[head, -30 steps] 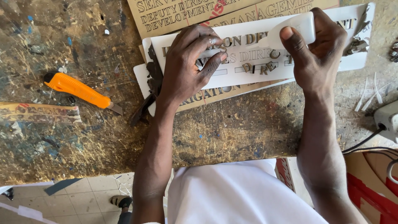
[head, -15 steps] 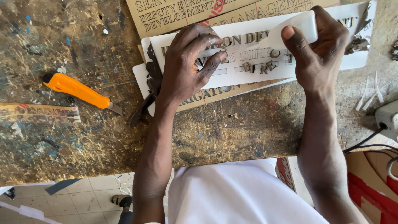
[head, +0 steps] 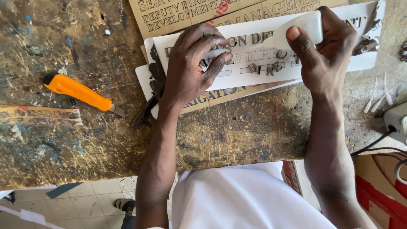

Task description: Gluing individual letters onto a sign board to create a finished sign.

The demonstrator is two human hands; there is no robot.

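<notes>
A white sign plate with gold cut-out letters lies on the paint-stained workbench. My left hand rests palm down on the plate's left part, its fingertips pressing a letter. My right hand grips a white squeeze bottle, whose nozzle points left and down at the letters. A few loose gold letters lie tilted on the plate between my hands. Under it lies a gold sign strip.
An orange utility knife lies left of my left arm, blade out. More gold lettered panels lie at the bench's far edge. Dark scraps sit by the plate's left end. A white cabled device and red-and-brown box are at right.
Both hands hold almost the same positions; the left hand's fingers have shifted very slightly on the letters.
</notes>
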